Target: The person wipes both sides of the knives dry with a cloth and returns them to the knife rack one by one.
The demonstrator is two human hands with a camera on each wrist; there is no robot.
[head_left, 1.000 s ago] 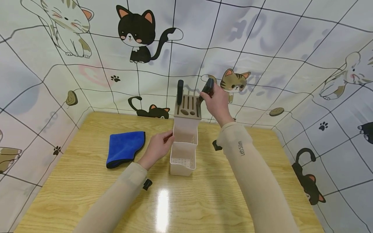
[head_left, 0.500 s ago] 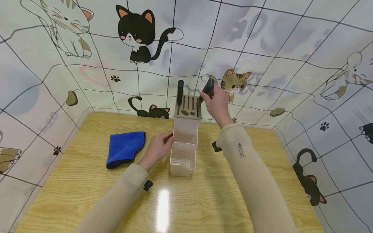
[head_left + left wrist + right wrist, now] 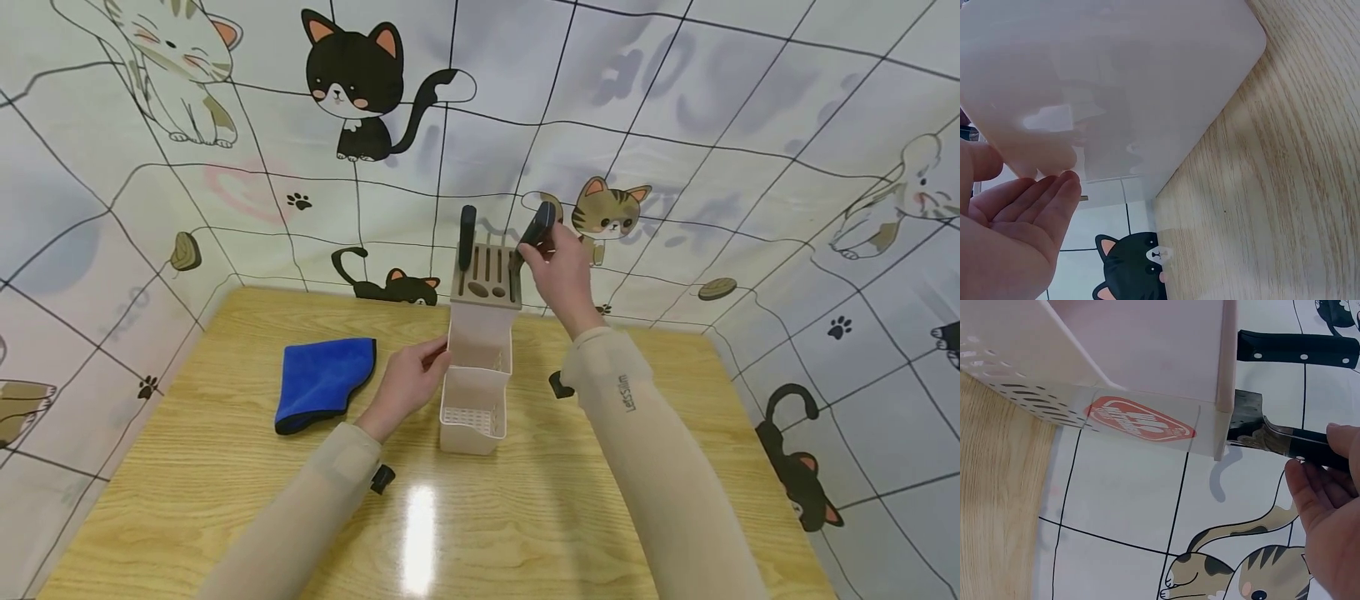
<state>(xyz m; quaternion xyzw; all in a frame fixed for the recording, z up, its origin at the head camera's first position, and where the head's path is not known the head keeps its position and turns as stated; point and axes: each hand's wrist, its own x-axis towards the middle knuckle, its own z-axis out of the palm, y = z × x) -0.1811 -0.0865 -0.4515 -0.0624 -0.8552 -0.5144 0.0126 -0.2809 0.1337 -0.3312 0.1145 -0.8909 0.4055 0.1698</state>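
Observation:
A cream plastic knife block with a brown slotted top stands at the back of the table. My right hand grips the black handle of a knife, whose blade sits mostly down in the slot at the right end, a short length showing above the top. A second knife stands upright in the left slot, only its black riveted handle showing. My left hand rests its fingertips on the left wall of the block; in the left wrist view its fingers lie nearly straight against that wall.
A folded blue cloth with black edging lies on the wooden table left of the block. Two tiered compartments form the block's front. A cat-printed sheet rises close behind the table.
Both hands keep their places on the knife and the block. The whole scene shifts very slightly right in the head view; the knife stays in its slot.

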